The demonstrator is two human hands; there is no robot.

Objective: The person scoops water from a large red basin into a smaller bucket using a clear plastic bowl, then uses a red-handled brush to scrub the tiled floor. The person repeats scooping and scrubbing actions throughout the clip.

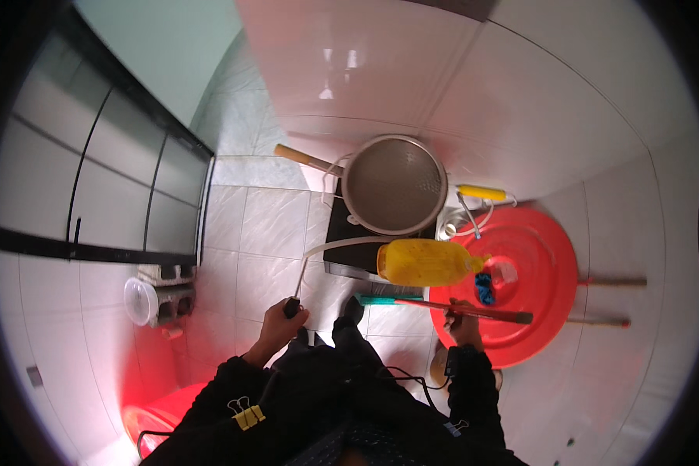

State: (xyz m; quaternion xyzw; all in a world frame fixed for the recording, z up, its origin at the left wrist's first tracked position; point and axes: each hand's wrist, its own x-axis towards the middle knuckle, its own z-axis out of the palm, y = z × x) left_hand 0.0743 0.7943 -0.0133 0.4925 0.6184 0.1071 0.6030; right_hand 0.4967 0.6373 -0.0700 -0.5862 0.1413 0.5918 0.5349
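My left hand point(281, 327) grips the dark handle point(292, 307) of a thin rod. At the rod's upper end, a pale curved tube point(341, 243) runs to a yellow plastic container point(422, 262). My right hand point(463, 326) is closed around the red handle point(489, 314) of a long tool. Teal material, perhaps bristles, shows at the tool's left end point(378, 300); its dark end points right, above a round red plastic lid or basin point(550, 262). The container lies across my view between the black stand point(349, 253) and the red plastic, partly covering both.
A round metal pan point(393, 183) with a wooden handle point(294, 154) rests on the black stand. Near the wall are a yellow-handled tool point(482, 192) and a metal cup point(449, 229). A blue scrunchie-like cloth point(484, 288) lies on the red plastic. Concrete blocks point(173, 304) and a black-framed door point(134, 169) stand left.
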